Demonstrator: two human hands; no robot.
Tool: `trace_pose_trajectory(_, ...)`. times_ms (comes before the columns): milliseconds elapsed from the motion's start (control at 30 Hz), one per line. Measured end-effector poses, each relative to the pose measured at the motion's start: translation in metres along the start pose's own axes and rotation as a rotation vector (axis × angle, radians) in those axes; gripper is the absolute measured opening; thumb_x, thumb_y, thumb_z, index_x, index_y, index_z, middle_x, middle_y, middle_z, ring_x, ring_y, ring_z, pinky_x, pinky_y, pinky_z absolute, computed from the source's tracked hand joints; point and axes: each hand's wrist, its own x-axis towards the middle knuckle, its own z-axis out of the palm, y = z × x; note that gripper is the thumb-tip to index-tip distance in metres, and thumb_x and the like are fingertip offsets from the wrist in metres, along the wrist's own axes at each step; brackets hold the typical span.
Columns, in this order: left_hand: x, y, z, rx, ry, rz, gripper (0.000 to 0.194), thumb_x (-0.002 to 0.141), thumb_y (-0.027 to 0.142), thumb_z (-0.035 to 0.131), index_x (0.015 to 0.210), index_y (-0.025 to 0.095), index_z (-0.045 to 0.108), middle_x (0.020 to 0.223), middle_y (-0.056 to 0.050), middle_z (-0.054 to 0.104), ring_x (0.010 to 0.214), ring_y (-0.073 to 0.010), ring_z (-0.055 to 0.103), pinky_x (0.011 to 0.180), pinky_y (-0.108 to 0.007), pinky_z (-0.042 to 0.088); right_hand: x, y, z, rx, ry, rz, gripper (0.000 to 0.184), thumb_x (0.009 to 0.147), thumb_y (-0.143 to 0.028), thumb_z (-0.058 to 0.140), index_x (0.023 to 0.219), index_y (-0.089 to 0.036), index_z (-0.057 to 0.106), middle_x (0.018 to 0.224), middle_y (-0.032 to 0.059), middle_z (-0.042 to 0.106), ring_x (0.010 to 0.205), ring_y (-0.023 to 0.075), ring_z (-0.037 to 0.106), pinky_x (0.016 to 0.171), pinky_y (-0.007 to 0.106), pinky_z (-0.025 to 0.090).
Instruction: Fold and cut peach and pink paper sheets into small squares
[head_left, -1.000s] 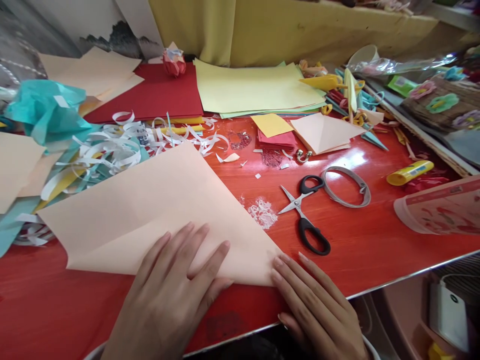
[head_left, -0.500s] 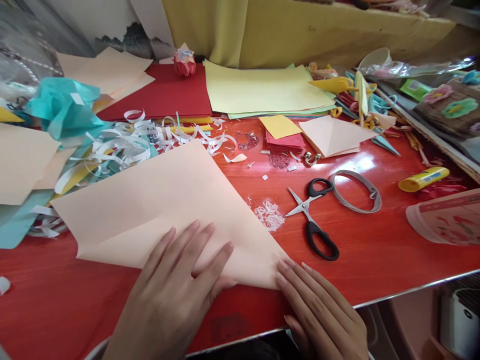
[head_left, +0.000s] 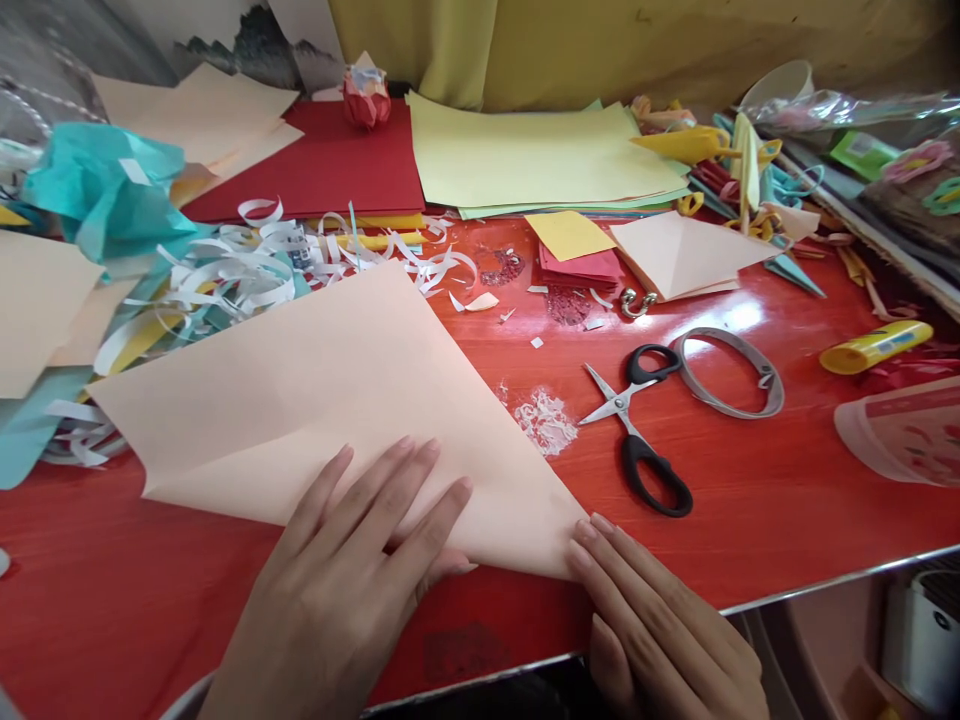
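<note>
A large peach sheet of paper [head_left: 352, 350], folded over into a rough triangle, lies on the red table in front of me. My left hand [head_left: 352, 560] rests on its lower part, fingers spread and stretched over the paper, with the thumb at the near edge. At the sheet's right corner, the straight fingertips of my right hand [head_left: 652, 610] press down, and its thumb hangs lower, apart from the paper. Just beyond that corner lie black-handled scissors [head_left: 619, 405] with their blades apart. Paper crumbs [head_left: 546, 422] sit beside the sheet's slanting edge.
White paper strips [head_left: 247, 265] heap behind the sheet. Further back are red paper [head_left: 330, 170] and a pale yellow stack [head_left: 540, 160]. Small yellow and red squares [head_left: 570, 240], a grey ring [head_left: 731, 375], a yellow tube [head_left: 874, 348] and a pinkish cup [head_left: 896, 435] stand rightward.
The view has tilted slightly, so the table items appear a little higher and those on the right further right. Both hands stay on the paper, with the right one still at its corner.
</note>
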Motion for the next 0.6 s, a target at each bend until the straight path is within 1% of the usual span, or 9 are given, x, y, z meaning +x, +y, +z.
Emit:
trace_pose_trajectory(67, -0.0007, -0.0025, -0.0004, 0.016, -0.028, 0.037, 0.030, 0.088, 0.031, 0.049, 0.112, 0.018, 0.061, 0.121, -0.010, 0.060, 0.111, -0.0261, 0.057, 0.099, -0.045, 0.036, -0.0008, -0.0004, 0.0014, 0.000, 0.027, 0.009, 0.026, 0.077, -0.008, 0.049, 0.095, -0.010, 0.067, 0.091, 0.0085, 0.072, 0.096, 0.0202, 0.065, 0.080, 0.029, 0.056)
trace_pose_trajectory(200, -0.0039, -0.0083, -0.0010, 0.068, -0.085, 0.110, 0.036, 0.087, 0.032, 0.051, 0.120, 0.019, 0.055, 0.126, -0.010, 0.056, 0.114, -0.0258, 0.054, 0.101, -0.045, 0.034, -0.0022, -0.0021, 0.0037, 0.012, 0.031, 0.023, 0.028, 0.076, -0.006, 0.051, 0.098, -0.009, 0.066, 0.093, 0.0078, 0.072, 0.096, 0.0201, 0.066, 0.082, 0.029, 0.055)
trace_pose_trajectory(333, -0.0057, -0.0102, -0.0004, 0.094, -0.089, 0.115, 0.038, 0.086, 0.032, 0.052, 0.122, 0.021, 0.053, 0.128, -0.009, 0.054, 0.116, -0.0254, 0.052, 0.099, -0.044, 0.036, -0.0016, -0.0029, 0.0045, 0.013, 0.001, 0.030, 0.029, 0.076, -0.008, 0.052, 0.101, -0.008, 0.066, 0.097, 0.0079, 0.071, 0.098, 0.0204, 0.065, 0.085, 0.029, 0.055)
trace_pose_trajectory(433, -0.0062, -0.0100, -0.0006, 0.082, -0.084, 0.105, 0.038, 0.086, 0.033, 0.052, 0.121, 0.021, 0.055, 0.128, -0.009, 0.055, 0.115, -0.0255, 0.053, 0.098, -0.042, 0.036, -0.0005, -0.0022, 0.0034, 0.001, 0.016, 0.016, 0.026, 0.078, -0.009, 0.051, 0.099, -0.008, 0.067, 0.096, 0.0090, 0.071, 0.099, 0.0195, 0.064, 0.089, 0.028, 0.052)
trace_pose_trajectory(500, -0.0070, -0.0102, -0.0010, 0.081, -0.095, 0.110, 0.040, 0.086, 0.034, 0.052, 0.123, 0.020, 0.053, 0.130, -0.009, 0.053, 0.117, -0.0261, 0.052, 0.099, -0.043, 0.036, -0.0002, -0.0017, 0.0017, -0.016, -0.009, 0.001, 0.024, 0.080, -0.010, 0.050, 0.097, -0.007, 0.067, 0.095, 0.0100, 0.072, 0.100, 0.0189, 0.064, 0.092, 0.027, 0.050)
trace_pose_trajectory(600, -0.0082, -0.0108, -0.0010, 0.082, -0.111, 0.114, 0.042, 0.086, 0.034, 0.052, 0.126, 0.020, 0.050, 0.131, -0.009, 0.052, 0.118, -0.0266, 0.050, 0.099, -0.044, 0.035, -0.0017, -0.0010, -0.0013, -0.042, -0.036, -0.003, 0.022, 0.081, -0.012, 0.049, 0.095, -0.008, 0.067, 0.092, 0.0104, 0.072, 0.101, 0.0191, 0.063, 0.095, 0.030, 0.048)
